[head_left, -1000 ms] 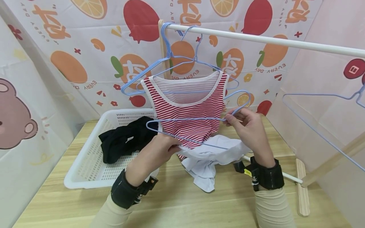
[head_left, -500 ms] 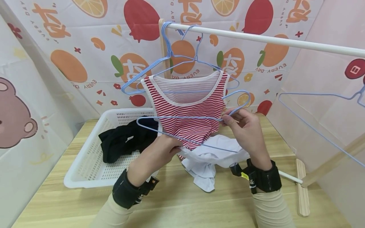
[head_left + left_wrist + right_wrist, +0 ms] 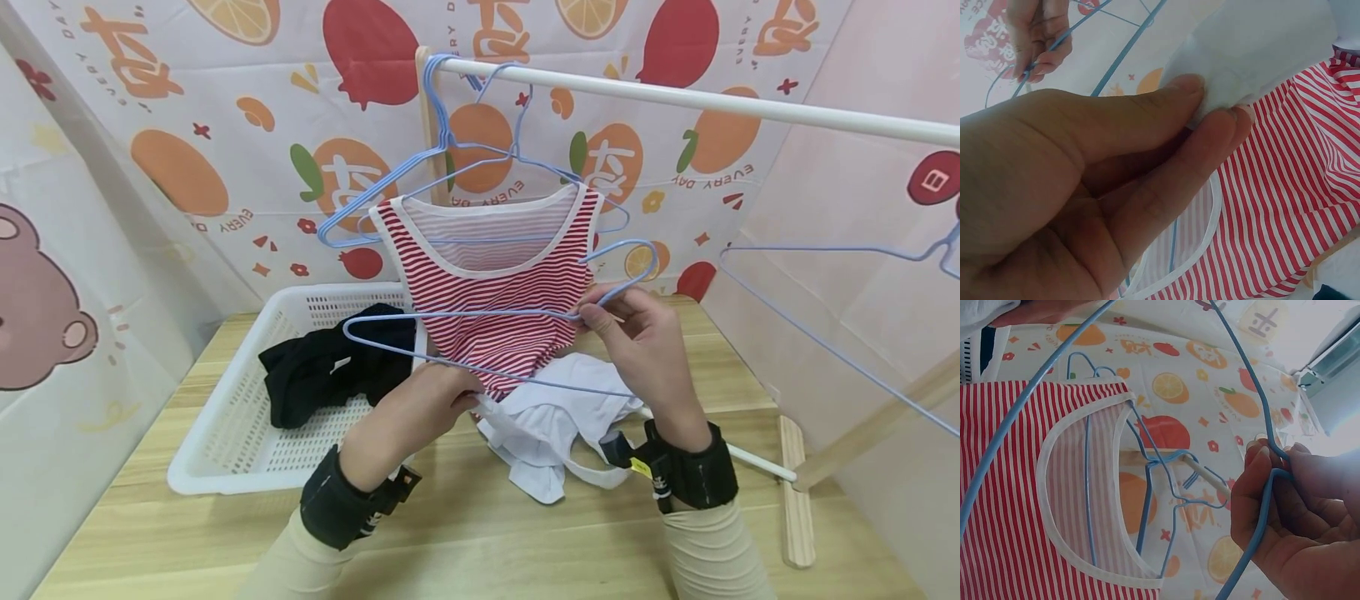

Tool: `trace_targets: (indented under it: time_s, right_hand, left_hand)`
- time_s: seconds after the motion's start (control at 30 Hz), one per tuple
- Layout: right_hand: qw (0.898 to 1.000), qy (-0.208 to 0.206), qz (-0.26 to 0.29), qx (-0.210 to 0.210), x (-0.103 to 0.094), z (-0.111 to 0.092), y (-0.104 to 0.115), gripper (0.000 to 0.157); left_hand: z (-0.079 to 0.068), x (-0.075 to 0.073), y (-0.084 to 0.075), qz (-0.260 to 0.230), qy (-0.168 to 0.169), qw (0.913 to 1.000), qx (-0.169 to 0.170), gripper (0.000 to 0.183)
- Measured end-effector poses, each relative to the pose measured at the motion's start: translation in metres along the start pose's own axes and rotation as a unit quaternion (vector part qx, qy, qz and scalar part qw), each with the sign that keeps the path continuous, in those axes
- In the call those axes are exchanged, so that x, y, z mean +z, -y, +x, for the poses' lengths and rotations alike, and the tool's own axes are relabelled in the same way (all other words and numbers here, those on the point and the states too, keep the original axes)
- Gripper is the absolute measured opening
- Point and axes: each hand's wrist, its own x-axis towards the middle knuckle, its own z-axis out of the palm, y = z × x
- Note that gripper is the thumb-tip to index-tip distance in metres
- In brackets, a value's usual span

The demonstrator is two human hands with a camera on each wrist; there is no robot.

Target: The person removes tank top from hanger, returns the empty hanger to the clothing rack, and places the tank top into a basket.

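My left hand (image 3: 420,408) pinches the edge of a white garment (image 3: 536,471), which droops toward the table with a strap-like loop at its right. In the left wrist view, thumb and fingertips close on that white cloth (image 3: 1260,53). Around the neck of a blue hanger (image 3: 487,314), just below its hook, my right hand (image 3: 648,354) holds on. The hanger lies tilted sideways, its bars passing above the left hand and the cloth. Behind both hands, a red-and-white striped tank top (image 3: 487,304) hangs from another blue hanger on the rack.
The rack's white rail (image 3: 675,93) crosses the upper right, with several blue hangers (image 3: 390,179) bunched at its left end. Left on the wooden table (image 3: 480,550) stands a white basket (image 3: 225,454) holding black clothing (image 3: 330,362). Another blue hanger (image 3: 817,248) hangs at right.
The held hanger has shifted left with the right hand. The white garment's right side, earlier stretched toward the right wrist, has dropped and now hangs as a loose loop. The left hand keeps its grip.
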Motion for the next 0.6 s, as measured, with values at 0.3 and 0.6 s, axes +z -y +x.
trace_targets:
  time_s: [0.3, 0.6]
  right_hand:
    - [1.000, -0.011, 0.006, 0.018, -0.0068, 0.0021, -0.0024, 0.015]
    - [1.000, -0.002, -0.015, 0.027, -0.0072, 0.0039, -0.0054, 0.014]
  left_hand:
    - [-0.0009, -0.0029, 0.0000, 0.003, 0.025, 0.9995, -0.018, 0.010]
    - [-0.0016, -0.0024, -0.0002, -0.002, 0.034, 0.9989, -0.033, 0.011]
